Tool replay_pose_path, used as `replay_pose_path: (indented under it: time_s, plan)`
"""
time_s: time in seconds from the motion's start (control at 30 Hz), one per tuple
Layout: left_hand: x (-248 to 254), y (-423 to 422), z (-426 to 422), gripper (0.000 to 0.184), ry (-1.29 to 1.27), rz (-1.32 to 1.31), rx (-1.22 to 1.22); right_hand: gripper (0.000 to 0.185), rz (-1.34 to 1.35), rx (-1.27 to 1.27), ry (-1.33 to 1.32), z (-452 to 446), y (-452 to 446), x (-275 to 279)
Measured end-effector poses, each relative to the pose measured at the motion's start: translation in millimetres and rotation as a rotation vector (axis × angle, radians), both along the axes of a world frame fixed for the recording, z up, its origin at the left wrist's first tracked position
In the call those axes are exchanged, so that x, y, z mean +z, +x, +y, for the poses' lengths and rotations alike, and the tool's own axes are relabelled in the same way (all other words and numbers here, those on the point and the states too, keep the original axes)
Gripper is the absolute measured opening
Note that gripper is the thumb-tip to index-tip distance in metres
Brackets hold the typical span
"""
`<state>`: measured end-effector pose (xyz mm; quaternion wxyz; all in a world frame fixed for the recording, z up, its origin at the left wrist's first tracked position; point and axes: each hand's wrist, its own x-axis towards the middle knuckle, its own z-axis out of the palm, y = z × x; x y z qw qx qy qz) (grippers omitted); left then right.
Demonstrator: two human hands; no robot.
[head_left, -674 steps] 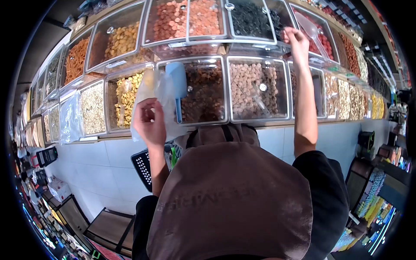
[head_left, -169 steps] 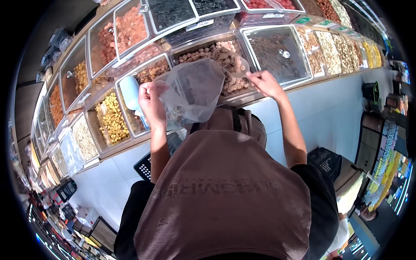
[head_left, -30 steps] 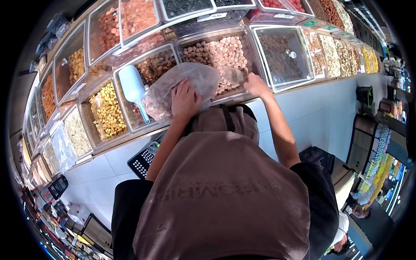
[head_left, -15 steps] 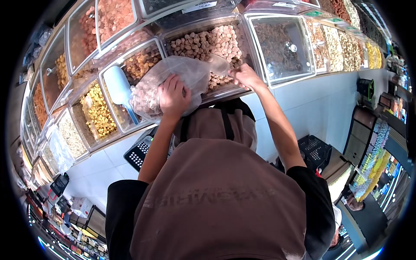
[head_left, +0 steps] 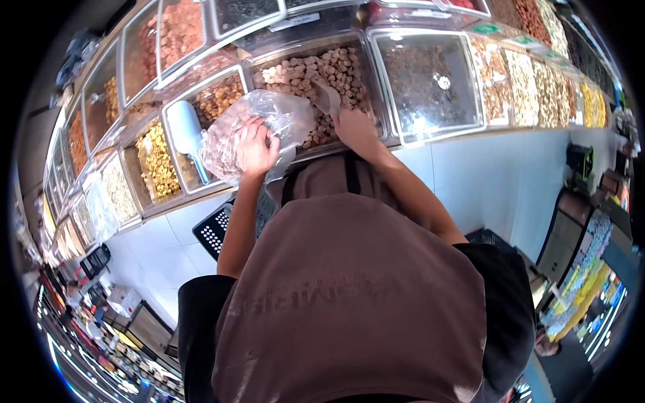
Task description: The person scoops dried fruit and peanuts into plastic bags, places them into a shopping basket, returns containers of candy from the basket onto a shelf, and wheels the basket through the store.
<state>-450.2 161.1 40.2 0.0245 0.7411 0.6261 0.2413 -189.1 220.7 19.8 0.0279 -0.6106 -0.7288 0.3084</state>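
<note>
A clear plastic bag (head_left: 222,144) with pinkish-brown pieces in it lies over the front of the bins. My left hand (head_left: 255,146) is closed on the bag, fingers curled over its side. In my right hand (head_left: 356,132) is a translucent scoop (head_left: 326,99), its bowl among the brown dried pieces (head_left: 342,67) of an uncovered bin. The bag's mouth faces that bin, just left of the scoop. A light blue scoop (head_left: 183,127) rests to the left of the bag, on the neighbouring bin.
A bin with a clear lid (head_left: 430,87) stands to the right. Further left is a bin of yellow pieces (head_left: 159,163). Behind runs a second row with orange-pink pieces (head_left: 180,30). A black basket (head_left: 213,230) is below the counter edge at the left; a dark basket (head_left: 489,237) is at the right.
My right hand and the translucent scoop have moved left and deeper into the brown pieces. My left hand stays on the bag, which has filled since the view several seconds ago.
</note>
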Motion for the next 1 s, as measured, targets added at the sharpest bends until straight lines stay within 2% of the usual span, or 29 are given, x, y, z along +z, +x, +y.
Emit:
replay_pose_path:
  time_s: [0.07, 0.1, 0.17, 0.23, 0.27, 0.3, 0.33, 0.4, 0.47, 0.53, 0.7, 0.77, 0.8, 0.87, 0.9, 0.93, 1.0]
  plan:
    - [2, 4, -2, 0.012, -0.021, -0.072, 0.082, 0.041, 0.209, -0.063, 0.068, 11, -10, -43]
    - [8, 11, -6, 0.01, -0.031, -0.117, 0.2, 0.04, 0.37, -0.07, -0.068, 20, -7, -58]
    - [23, 26, -17, 0.008, -0.034, -0.165, 0.338, 0.04, 0.41, -0.018, -0.073, 23, 1, -57]
    - [38, 43, -24, 0.008, 0.087, -0.5, 0.544, 0.039, 0.44, 0.044, -0.071, 30, 5, -52]
    - [41, 50, -27, 0.008, 0.103, -0.499, 0.569, 0.039, 0.591, -0.127, -0.346, 31, 5, -50]
    - [44, 56, -31, 0.009, 0.124, -0.683, 0.634, 0.039, 0.73, -0.306, -0.632, 31, 3, -49]
    - [48, 60, -35, 0.011, 0.145, -0.865, 0.693, 0.039, 0.731, -0.285, -0.642, 32, 1, -49]
    - [57, 63, -42, 0.015, 0.173, -0.89, 0.726, 0.04, 0.989, -0.489, -0.883, 35, 1, -51]
    - [69, 62, -44, 0.016, 0.23, -0.954, 0.752, 0.041, 0.962, -0.475, -0.862, 31, 1, -55]
    - [84, 57, -41, 0.017, 0.3, -1.058, 0.704, 0.04, 0.837, -0.362, -0.657, 31, -1, -53]
    - [99, 35, -29, 0.016, 0.365, -1.2, 0.718, 0.044, 0.794, -0.31, -0.585, 36, 2, -52]
    - [108, 35, -26, 0.018, 0.377, -1.225, 0.76, 0.042, 0.44, -0.193, -0.58, 39, 3, -20]
    - [108, 35, -28, 0.018, 0.376, -1.219, 0.766, 0.042, 0.44, -0.189, -0.587, 35, -1, -33]
    - [108, 32, -29, 0.018, 0.373, -1.222, 0.759, 0.043, 0.216, -0.027, 0.406, 33, -13, -72]
    - [103, 29, -32, 0.018, 0.365, -1.232, 0.751, 0.05, 0.16, 0.098, 0.138, 43, -11, -31]
    - [103, 29, -35, 0.018, 0.366, -1.23, 0.754, 0.05, 0.161, 0.1, 0.136, 44, -13, -23]
    - [103, 32, -38, 0.018, 0.364, -1.221, 0.786, 0.049, 0.471, 0.132, 0.141, 43, -22, -16]
